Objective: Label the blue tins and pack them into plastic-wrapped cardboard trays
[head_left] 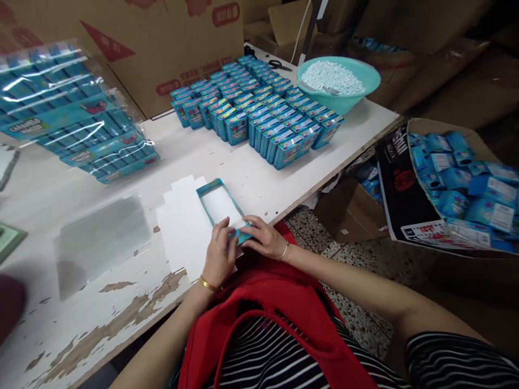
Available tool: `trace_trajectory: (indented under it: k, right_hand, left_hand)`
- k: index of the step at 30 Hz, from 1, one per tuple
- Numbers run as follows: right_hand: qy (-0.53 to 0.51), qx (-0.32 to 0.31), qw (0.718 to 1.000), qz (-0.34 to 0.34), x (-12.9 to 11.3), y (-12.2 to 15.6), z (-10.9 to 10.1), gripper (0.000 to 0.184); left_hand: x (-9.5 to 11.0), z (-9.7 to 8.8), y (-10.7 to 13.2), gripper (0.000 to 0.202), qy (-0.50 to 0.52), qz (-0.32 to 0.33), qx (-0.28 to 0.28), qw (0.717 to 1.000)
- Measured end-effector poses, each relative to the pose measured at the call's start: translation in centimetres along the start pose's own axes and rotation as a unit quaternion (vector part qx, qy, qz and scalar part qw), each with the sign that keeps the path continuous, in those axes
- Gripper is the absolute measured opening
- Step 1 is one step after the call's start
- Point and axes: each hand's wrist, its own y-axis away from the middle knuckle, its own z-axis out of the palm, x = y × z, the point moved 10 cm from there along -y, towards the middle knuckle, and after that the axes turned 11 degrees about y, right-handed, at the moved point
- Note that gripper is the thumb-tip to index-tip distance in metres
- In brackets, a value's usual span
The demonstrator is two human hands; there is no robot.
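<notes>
A shallow cardboard display tray (205, 204), blue-green on its walls and white inside, lies at the table's front edge. My left hand (221, 249) is closed on the near left corner of the tray, fingers bent over its end wall. At the near right corner, my right hand (264, 237) pinches the same end, thumb and fingers on the wall. Flat white card blanks (178, 229) lie in a loose stack under and left of the tray. My fingers partly hide the tray's near end.
Rows of small blue boxes (263, 116) stand at the back, beside a turquoise basin (344, 100) of white pieces. Film-wrapped packs (93, 124) are stacked at left, near clear plastic bags (103, 237). An open carton (405, 194) of blue packs stands right, off the table.
</notes>
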Motion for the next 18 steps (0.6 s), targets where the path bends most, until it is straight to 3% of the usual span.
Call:
trace_trajectory:
  k: [3, 7, 10, 13, 14, 18]
  right_hand:
    - [0.065, -0.024, 0.996, -0.061, -0.7, 1.0, 0.7, 0.037]
    - [0.101, -0.054, 0.993, -0.042, -0.2, 0.5, 1.6, 0.022]
    - [0.077, -0.097, 0.991, -0.042, -0.3, -0.5, 2.1, 0.017]
    - [0.002, -0.11, 0.993, -0.036, -0.6, -1.4, 1.5, 0.008]
    - [-0.037, -0.103, 0.994, -0.03, -0.7, -1.7, 1.1, 0.011]
    - [-0.18, -0.052, 0.982, 0.029, 0.2, -2.4, -0.1, 0.058]
  left_hand:
    - [0.8, 0.4, 0.1, 0.019, -0.065, 0.032, -0.031, 0.997]
    - [2.3, 2.1, 0.1, 0.018, -0.206, 0.065, -0.159, 0.963]
    - [2.1, 3.2, -0.4, 0.018, -0.279, 0.032, -0.246, 0.928]
    - [1.3, 3.6, -1.4, 0.023, -0.28, -0.028, -0.305, 0.91]
    - [1.0, 3.6, -1.8, 0.022, -0.271, -0.048, -0.324, 0.905]
    - [-0.2, 3.7, -2.8, 0.021, -0.232, -0.119, -0.377, 0.889]
